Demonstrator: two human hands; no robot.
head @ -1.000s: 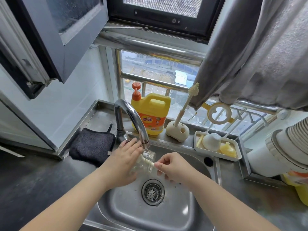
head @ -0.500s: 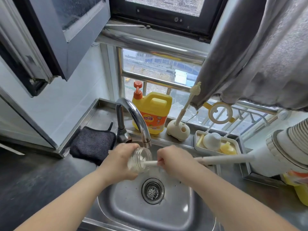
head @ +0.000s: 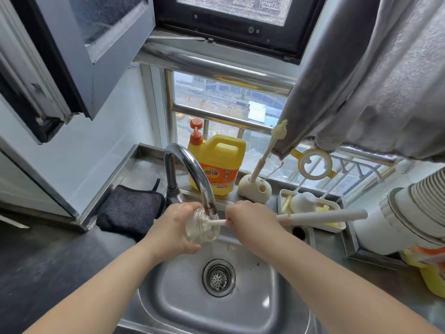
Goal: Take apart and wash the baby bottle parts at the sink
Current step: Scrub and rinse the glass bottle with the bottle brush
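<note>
My left hand (head: 172,229) grips a clear glass baby bottle (head: 202,231), held on its side over the sink (head: 183,307) with its open mouth toward the right, just under the tap spout (head: 192,174). My right hand (head: 251,221) grips the white handle of a bottle brush (head: 322,216). The brush head is pushed into the bottle's mouth, and the handle sticks out to the right behind my hand. Other bottle parts, a white dome-shaped piece (head: 303,202) and yellow pieces, lie in a white tray (head: 334,229) at the right.
A yellow dish-soap jug (head: 218,165) and a cream brush holder with a thin brush (head: 255,189) stand on the ledge behind the tap. A dark cloth (head: 130,209) lies left of the sink. A grey curtain (head: 361,75) and a white ribbed duct (head: 409,213) crowd the right.
My right hand took the long brush and pushed its head into the bottle. My left hand turned the bottle's mouth to the right and lifted it closer under the spout.
</note>
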